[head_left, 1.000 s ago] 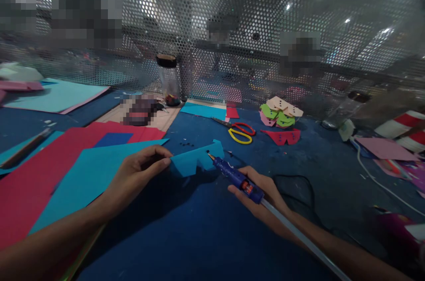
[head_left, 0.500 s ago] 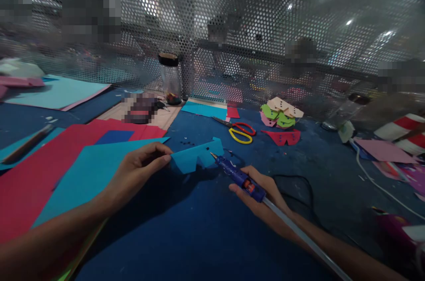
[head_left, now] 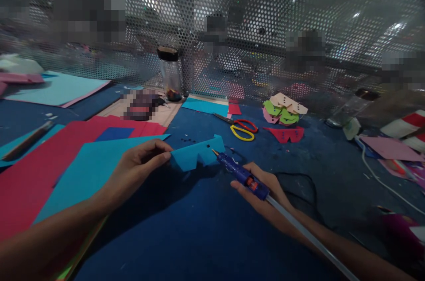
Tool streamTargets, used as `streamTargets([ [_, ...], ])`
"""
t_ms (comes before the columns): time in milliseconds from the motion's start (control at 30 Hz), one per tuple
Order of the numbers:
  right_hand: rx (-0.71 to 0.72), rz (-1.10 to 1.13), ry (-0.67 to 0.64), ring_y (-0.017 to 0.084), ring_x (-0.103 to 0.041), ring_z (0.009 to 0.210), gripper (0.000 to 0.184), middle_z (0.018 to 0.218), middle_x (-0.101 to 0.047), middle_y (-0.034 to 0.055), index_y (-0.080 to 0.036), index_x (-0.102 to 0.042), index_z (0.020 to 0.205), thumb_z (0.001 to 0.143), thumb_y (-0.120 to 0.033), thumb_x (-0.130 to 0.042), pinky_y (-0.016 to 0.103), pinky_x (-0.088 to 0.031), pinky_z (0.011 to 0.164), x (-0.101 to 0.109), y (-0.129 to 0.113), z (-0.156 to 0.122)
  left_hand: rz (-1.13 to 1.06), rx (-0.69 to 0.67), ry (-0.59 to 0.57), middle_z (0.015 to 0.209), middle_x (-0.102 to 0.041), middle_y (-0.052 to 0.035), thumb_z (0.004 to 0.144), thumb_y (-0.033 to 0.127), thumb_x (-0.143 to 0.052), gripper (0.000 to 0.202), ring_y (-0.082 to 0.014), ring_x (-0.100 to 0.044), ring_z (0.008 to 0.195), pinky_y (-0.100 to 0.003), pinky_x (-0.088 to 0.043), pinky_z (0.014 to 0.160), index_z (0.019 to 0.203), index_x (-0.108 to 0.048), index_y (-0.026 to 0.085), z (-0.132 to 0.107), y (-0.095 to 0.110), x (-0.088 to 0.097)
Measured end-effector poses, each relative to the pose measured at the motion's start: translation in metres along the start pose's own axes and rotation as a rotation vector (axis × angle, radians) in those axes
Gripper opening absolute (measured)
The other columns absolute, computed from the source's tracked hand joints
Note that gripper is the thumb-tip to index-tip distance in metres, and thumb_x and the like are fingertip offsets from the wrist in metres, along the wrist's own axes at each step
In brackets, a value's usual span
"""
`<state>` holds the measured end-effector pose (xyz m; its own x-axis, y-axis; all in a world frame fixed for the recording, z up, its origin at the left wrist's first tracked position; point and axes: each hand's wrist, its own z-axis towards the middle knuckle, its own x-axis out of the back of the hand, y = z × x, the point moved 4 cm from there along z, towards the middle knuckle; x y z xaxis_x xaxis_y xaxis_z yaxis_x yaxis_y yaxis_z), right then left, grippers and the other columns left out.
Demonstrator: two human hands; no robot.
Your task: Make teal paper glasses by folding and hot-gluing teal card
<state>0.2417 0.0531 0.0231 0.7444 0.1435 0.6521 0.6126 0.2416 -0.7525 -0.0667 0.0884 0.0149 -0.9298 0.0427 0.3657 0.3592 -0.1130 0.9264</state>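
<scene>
My left hand (head_left: 139, 168) pinches the left end of a blue paper cutout (head_left: 195, 157) shaped like a mask, held just above the blue table (head_left: 199, 228). My right hand (head_left: 265, 192) is wrapped round a blue glue gun (head_left: 241, 174) with a clear glue stick (head_left: 308, 239) trailing from its rear. The gun's nozzle touches the right part of the cutout, below a few small dark dots on the paper.
Red and blue paper sheets (head_left: 66, 161) lie at the left. Red-and-yellow scissors (head_left: 241, 129), a red mask cutout (head_left: 285, 134) and a stack of green, pink and beige cutouts (head_left: 283, 110) lie behind. A jar (head_left: 169, 72) stands before the perforated metal screen (head_left: 232, 28). A black cord (head_left: 305, 183) loops at the right.
The glue gun's nozzle has slid slightly right along the cutout. My left hand keeps its pinch on the paper. The view has shifted a little.
</scene>
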Motion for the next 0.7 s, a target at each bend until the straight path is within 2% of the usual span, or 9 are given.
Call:
streamTargets([
  [200,-0.013,-0.021,-0.011,0.016,-0.057,0.062,0.027,0.070,-0.061,-0.0011,-0.023,-0.059,0.093,0.092,-0.049,-0.063,0.025,-0.041,0.055,-0.0007,0.0017,0.0012,0.032,-0.007,0.031,0.087,-0.068,0.0005,0.091,0.045,-0.069,0.022,-0.0182,-0.062,0.083,-0.028,-0.047,0.073,0.092,-0.069,0.023,-0.0014,0.0046,0.0005],
  [467,-0.002,-0.022,-0.011,0.015,-0.057,0.062,0.025,0.071,-0.061,-0.0013,-0.022,-0.059,0.091,0.093,-0.047,-0.064,0.025,-0.041,0.055,-0.0011,-0.0009,-0.0002,0.024,-0.018,0.011,0.089,-0.067,-0.0011,0.093,0.047,-0.068,0.025,-0.0194,-0.061,0.085,-0.029,-0.047,0.074,0.095,-0.068,0.022,-0.0003,-0.0013,0.0002],
  [700,0.003,-0.021,-0.012,0.014,-0.056,0.060,0.024,0.070,-0.062,-0.0016,-0.022,-0.059,0.091,0.092,-0.046,-0.065,0.023,-0.040,0.054,-0.0002,0.0016,0.0006,0.016,-0.003,0.031,0.089,-0.068,0.0009,0.091,0.047,-0.070,0.023,-0.0186,-0.061,0.085,-0.027,-0.045,0.072,0.095,-0.068,0.024,-0.0004,-0.0022,0.0012],
])
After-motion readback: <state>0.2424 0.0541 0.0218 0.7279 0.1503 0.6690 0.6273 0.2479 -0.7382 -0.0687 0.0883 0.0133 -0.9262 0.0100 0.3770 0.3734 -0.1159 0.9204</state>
